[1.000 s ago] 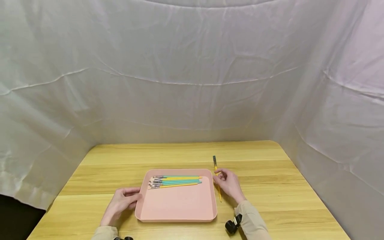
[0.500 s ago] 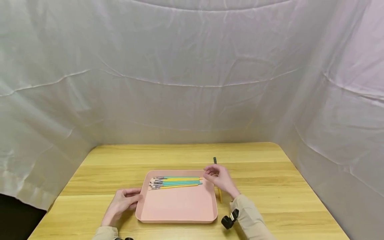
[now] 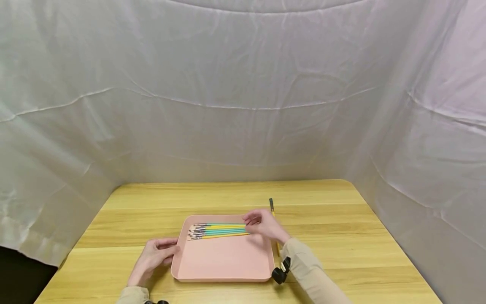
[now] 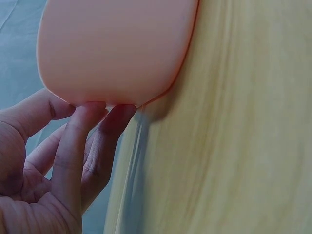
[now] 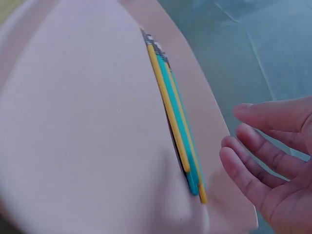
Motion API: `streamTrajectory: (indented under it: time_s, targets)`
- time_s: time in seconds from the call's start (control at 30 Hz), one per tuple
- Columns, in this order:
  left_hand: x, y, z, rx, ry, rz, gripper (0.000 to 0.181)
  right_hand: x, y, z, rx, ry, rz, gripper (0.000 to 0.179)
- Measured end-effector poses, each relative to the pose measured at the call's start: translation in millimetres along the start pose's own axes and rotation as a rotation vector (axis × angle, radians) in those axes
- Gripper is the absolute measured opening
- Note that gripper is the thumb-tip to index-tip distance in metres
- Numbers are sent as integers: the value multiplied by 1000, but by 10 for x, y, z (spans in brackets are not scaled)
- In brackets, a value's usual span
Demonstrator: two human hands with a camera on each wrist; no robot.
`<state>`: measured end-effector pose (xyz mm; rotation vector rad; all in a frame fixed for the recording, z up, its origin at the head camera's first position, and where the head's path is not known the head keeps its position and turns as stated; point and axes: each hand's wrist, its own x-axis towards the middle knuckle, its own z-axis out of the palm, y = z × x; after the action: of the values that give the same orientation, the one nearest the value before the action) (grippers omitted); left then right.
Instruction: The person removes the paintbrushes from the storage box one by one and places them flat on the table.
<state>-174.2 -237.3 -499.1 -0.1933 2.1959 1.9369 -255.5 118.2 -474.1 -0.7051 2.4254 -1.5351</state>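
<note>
The right hand (image 3: 265, 223), a second earlier beside the loose brush (image 3: 271, 206), now hangs over the right side of the pink tray (image 3: 224, 261), by the handle ends of the grouped brushes (image 3: 224, 230). Its fingers are bent loosely, the thumb stands apart, and nothing is held; in the right wrist view a gap separates the fingertips from the handles. The grouped brushes, teal and yellow, lie close together toward the far side of the tray with their bristles to the left, apparently unmoved. The left hand (image 3: 152, 255) stays at the tray's left side, its fingers relaxed and their tips touching the outer wall; it grasps no brush. The loose brush, yellow-handled and dark-tipped, remains on the wooden table (image 3: 341, 236) just beside the tray's right wall, partly hidden by the right hand and wrist. The shift suggests that the work now centres on the group rather than the loose brush, the left hand probably steadying the tray; no brush is yet in hand.
</note>
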Motion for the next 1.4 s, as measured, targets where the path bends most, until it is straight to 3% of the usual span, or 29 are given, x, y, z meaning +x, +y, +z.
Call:
streamTrajectory:
  time_s: [0.17,0.5,0.73,1.1,1.4]
  targets:
    - [2,-8,-6,-5,-15,2,49,99,-52,65,-50,-80,57,30]
    - [5,-8,-9,-15,-14,8,50,262,-59,179,-69,-142,97,26]
    - [5,-1,-3,-2,0,0,49,330,-65,314,-52,-209,46,25]
    - [22,1,1,20,4,-1,49,403,-70,484,-100,-169,55,21]
    - [9,14,-3,1,-9,12,49,447,-136,551,-210,-150,59,23]
